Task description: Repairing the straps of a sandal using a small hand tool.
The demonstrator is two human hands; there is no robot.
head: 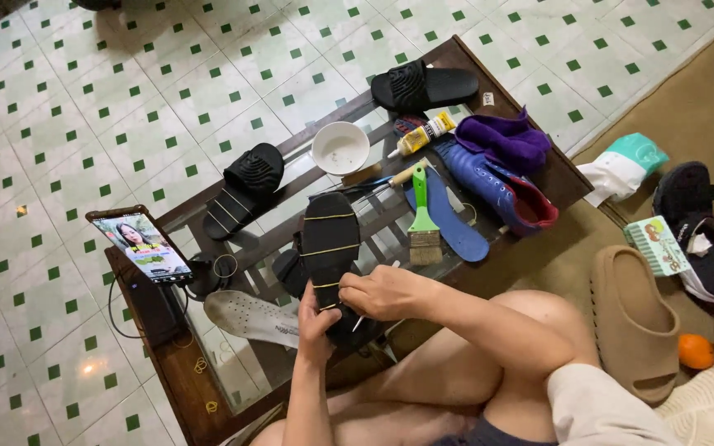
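My left hand (317, 324) grips the near end of a black shoe (330, 248) that lies sole up on the glass table, with several yellow rubber bands wrapped across it. My right hand (383, 294) rests on the same end of the shoe, fingers closed on a thin pale stick (359, 322) that pokes down beside the sole. A white insole (249, 317) lies just left of my left hand.
A glass-topped wooden table (177, 372) holds two black slides (245, 188) (423, 86), a white bowl (340, 148), a glue tube (422, 135), a green brush (423, 221), a blue shoe (493, 182), a blue insole (454, 225), a purple cloth (506, 139) and a lit phone (140, 245). A tan slide (634, 322) and an orange (695, 351) lie at right.
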